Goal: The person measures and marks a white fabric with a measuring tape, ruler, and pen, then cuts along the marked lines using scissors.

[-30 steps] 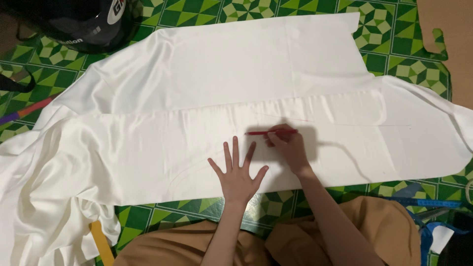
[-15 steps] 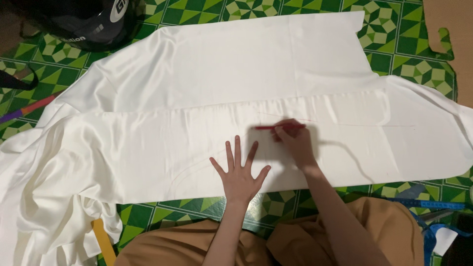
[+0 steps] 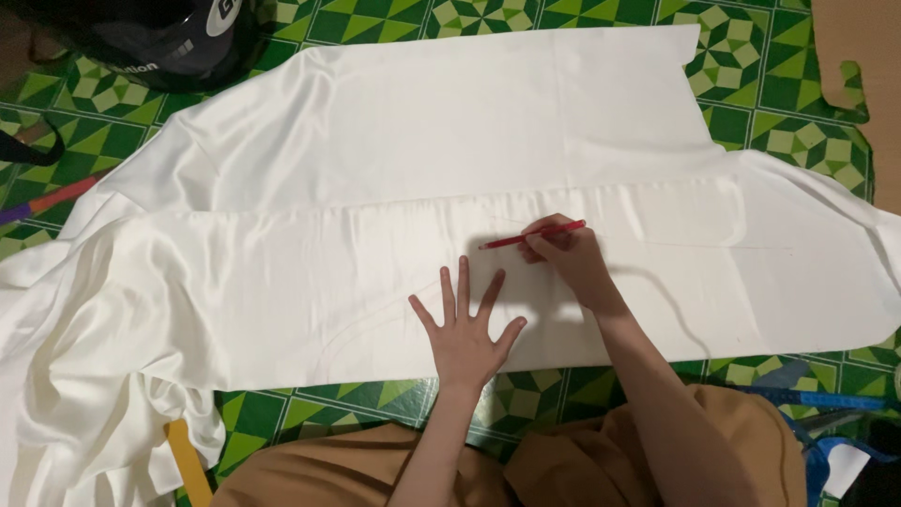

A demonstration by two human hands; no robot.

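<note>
One cam only, head-mounted, looking steeply down, nearly top-down, onto the floor in front of the seated person. Close range: forearms enter from the bottom edge, left hand (image 3: 466,336) and right hand (image 3: 570,258) sit just below centre frame. White fabric (image 3: 450,141) fills most of the pic, running off the left edge. Green patterned floor mat (image 3: 788,113) shows at top, right and bottom. Dark helmet (image 3: 141,38) clipped at top-left corner. No 2nd view, so no overlap.
</note>
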